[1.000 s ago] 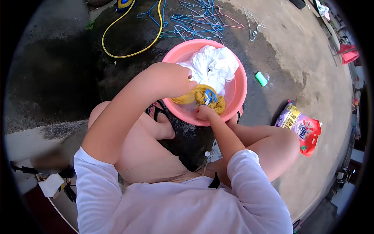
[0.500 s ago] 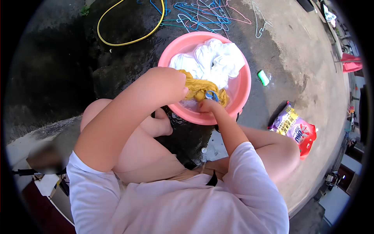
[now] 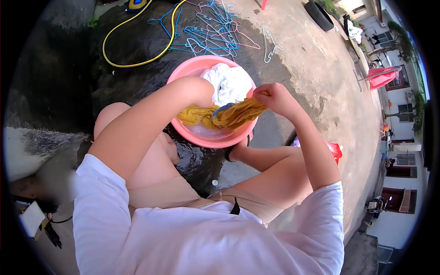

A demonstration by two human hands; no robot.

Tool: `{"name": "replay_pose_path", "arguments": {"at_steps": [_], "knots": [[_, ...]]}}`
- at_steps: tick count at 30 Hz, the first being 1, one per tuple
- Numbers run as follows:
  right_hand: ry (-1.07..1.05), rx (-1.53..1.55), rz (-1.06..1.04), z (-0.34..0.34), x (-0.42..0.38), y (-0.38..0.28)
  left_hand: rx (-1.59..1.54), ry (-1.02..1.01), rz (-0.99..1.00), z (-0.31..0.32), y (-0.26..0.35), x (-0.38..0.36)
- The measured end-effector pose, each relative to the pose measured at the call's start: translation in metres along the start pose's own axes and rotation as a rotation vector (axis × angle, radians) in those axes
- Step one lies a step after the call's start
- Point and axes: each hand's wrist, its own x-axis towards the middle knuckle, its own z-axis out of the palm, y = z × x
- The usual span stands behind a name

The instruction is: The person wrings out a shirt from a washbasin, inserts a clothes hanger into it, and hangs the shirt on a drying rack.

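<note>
My right hand (image 3: 273,98) is closed on one end of a wet mustard-yellow garment (image 3: 240,114), lifted over the right rim of a pink basin (image 3: 178,73). From there the cloth runs left across the basin, with a blue patch (image 3: 222,109) near its middle. Bent at the wrist, my left hand (image 3: 203,94) is over the left part of the same garment, its fingers hidden from view. Behind the yellow cloth, white clothing (image 3: 229,85) lies bunched in the basin. Sudsy water (image 3: 206,131) shows at the near side.
Tangled plastic hangers (image 3: 211,36) lie on the wet ground beyond the basin, beside a looped yellow hose (image 3: 106,48). A white hanger (image 3: 270,46) lies apart. A red-and-purple bag (image 3: 336,151) is partly hidden by my right arm. A tyre (image 3: 319,16) lies farther off.
My right hand has risen from the basin and moved right, pulling the yellow garment's end out into a stretch. The view has shifted, and the green-and-white block has gone out of sight.
</note>
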Motion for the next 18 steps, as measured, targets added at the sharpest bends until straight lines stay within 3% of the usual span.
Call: {"name": "replay_pose_path", "arguments": {"at_steps": [5,7,9,10,14,15,16,18], "knots": [[0.38,0.403,-0.024,-0.058,-0.053,-0.03,-0.145,0.153,0.106,0.02,0.008,0.022],[0.439,0.756,-0.099,-0.073,-0.064,-0.038,-0.285,0.254,0.09,0.031,0.011,0.036],[0.455,1.028,-0.191,-0.084,-0.07,-0.043,-0.461,0.27,0.205,0.035,0.014,0.044],[0.494,1.05,-0.214,-0.084,-0.068,-0.041,-0.548,0.277,0.261,0.036,0.014,0.048],[0.578,1.051,-0.225,-0.072,-0.052,-0.024,-0.699,0.314,0.078,0.021,0.012,0.055],[0.582,1.033,-0.209,-0.063,-0.044,-0.014,-0.667,0.721,0.229,0.023,0.01,0.055],[0.607,0.991,-0.132,-0.05,-0.035,-0.001,-0.742,0.669,0.186,0.021,0.004,0.056],[0.453,0.75,-0.019,-0.03,-0.021,0.021,-0.892,0.548,0.094,-0.003,0.005,0.032]]}}
